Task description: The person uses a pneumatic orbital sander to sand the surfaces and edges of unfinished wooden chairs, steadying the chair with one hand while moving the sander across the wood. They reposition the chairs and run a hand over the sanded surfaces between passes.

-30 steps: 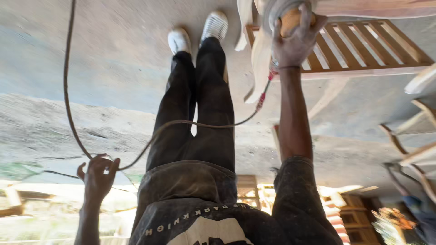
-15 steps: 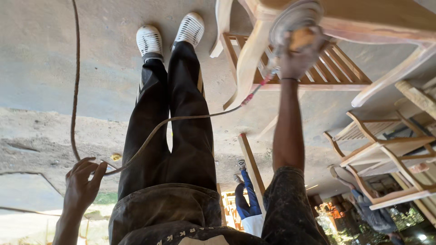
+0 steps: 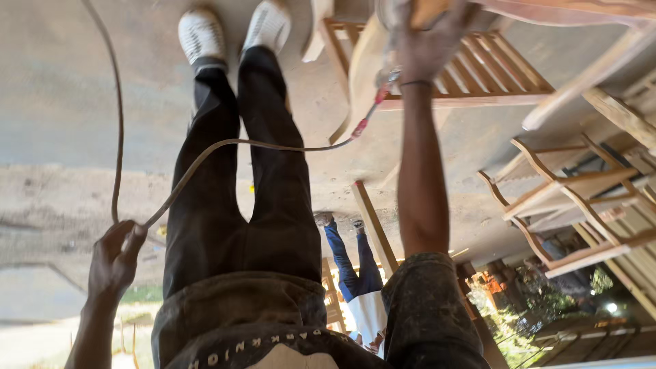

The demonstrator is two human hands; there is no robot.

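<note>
An open-air carpentry workshop is shown. Unfinished wooden chair frames are stacked at three o'clock, and a slatted bare-wood piece is seen at one o'clock. A power cable is trailed across the rough concrete floor (dusty and unswept). Greenery is glimpsed at four o'clock.

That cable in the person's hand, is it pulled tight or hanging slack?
Slack: the cable curves loosely from the left hand to the tool under the right hand.
</note>
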